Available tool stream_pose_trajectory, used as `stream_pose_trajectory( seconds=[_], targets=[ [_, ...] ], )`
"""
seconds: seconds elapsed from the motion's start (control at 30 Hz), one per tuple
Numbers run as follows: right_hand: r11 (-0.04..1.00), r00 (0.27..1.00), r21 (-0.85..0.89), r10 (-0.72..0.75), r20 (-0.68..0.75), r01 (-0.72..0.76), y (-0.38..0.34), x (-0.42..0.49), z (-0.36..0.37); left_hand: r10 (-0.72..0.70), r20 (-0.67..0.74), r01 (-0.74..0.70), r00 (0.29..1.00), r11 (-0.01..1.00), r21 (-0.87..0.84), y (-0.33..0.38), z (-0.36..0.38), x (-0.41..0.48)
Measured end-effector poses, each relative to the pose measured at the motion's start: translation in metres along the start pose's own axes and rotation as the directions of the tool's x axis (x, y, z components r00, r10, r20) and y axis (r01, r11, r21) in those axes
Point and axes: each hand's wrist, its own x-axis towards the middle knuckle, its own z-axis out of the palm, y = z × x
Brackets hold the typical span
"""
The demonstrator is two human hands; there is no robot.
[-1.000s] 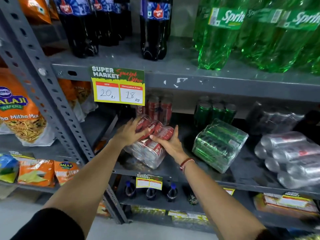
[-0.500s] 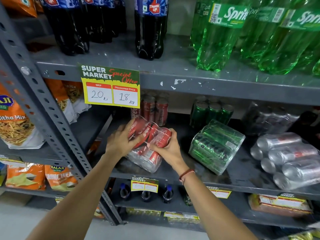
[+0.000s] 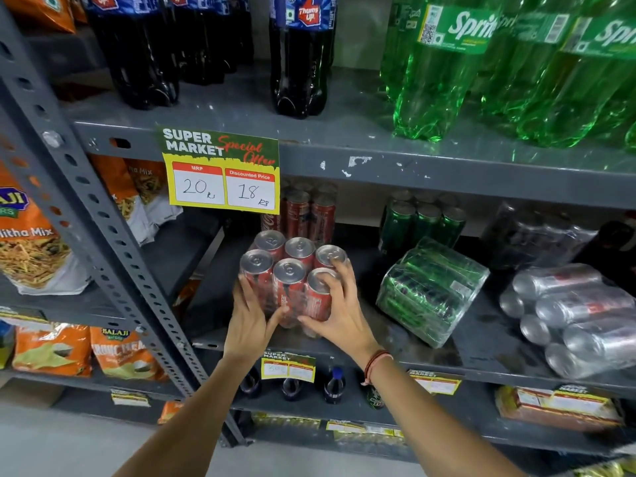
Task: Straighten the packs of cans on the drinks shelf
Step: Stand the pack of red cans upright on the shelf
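Note:
A shrink-wrapped pack of red cans (image 3: 292,266) stands upright near the front of the grey middle shelf (image 3: 430,356), silver tops up. My left hand (image 3: 249,325) presses its left side and my right hand (image 3: 339,315) wraps its right front corner, fingers over one can top. To the right a pack of green cans (image 3: 432,290) lies tilted on its side. Further right, a pack of silver cans (image 3: 574,318) also lies on its side.
Loose red cans (image 3: 309,215) and green cans (image 3: 423,222) stand at the shelf's back. A price card (image 3: 220,170) hangs from the upper shelf edge, which carries cola bottles (image 3: 299,56) and green Sprite bottles (image 3: 447,63). Snack bags (image 3: 31,242) fill the left rack.
The red pack was lying tilted on its side between my hands; it now stands upright on the shelf with the can tops facing up. Both hands shifted down its sides.

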Motion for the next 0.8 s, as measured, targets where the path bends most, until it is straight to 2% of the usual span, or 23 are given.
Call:
stream_pose_trajectory(
  seconds=[0.13, 0.2, 0.3, 0.4, 0.47, 0.57, 0.67, 0.73, 0.8],
  targets=[
    [0.998, 0.999, -0.06, -0.028, 0.021, 0.029, 0.004, 0.0, -0.005, -0.04, 0.036, 0.041, 0.999, 0.999, -0.011, 0.004, -0.004, -0.008],
    [1.0, 1.0, 0.009, -0.002, 0.025, 0.001, 0.004, 0.003, -0.014, -0.046, 0.002, 0.046, 0.999, 0.997, -0.063, 0.01, -0.011, -0.015],
    [0.968, 0.99, 0.21, 0.14, 0.018, -0.14, 0.002, 0.022, -0.028, -0.127, -0.129, 0.091, 0.983, 0.963, -0.254, 0.039, -0.016, -0.032],
    [0.924, 0.95, 0.247, 0.252, 0.186, -0.294, 0.004, 0.051, -0.037, -0.238, -0.17, 0.151, 0.956, 0.901, -0.407, 0.08, -0.015, -0.029],
    [0.892, 0.915, 0.275, 0.279, 0.29, -0.359, 0.006, 0.063, -0.037, -0.326, -0.093, 0.242, 0.941, 0.837, -0.49, 0.1, -0.014, -0.014],
    [0.813, 0.895, 0.383, 0.355, 0.269, -0.438, 0.002, 0.061, -0.031, -0.407, -0.034, 0.344, 0.913, 0.809, -0.477, 0.103, -0.012, 0.007],
    [0.801, 0.897, 0.407, 0.408, 0.167, -0.44, -0.011, 0.039, -0.025, -0.319, 0.02, 0.291, 0.948, 0.836, -0.465, 0.075, -0.019, 0.029],
    [0.803, 0.893, 0.422, 0.448, 0.04, -0.421, -0.028, 0.017, -0.013, -0.222, 0.178, 0.281, 0.959, 0.833, -0.476, 0.055, -0.033, 0.053],
    [0.808, 0.875, 0.419, 0.48, -0.063, -0.413, -0.052, -0.005, 0.007, -0.081, 0.403, 0.297, 0.912, 0.808, -0.509, 0.041, -0.051, 0.08]
  ],
)
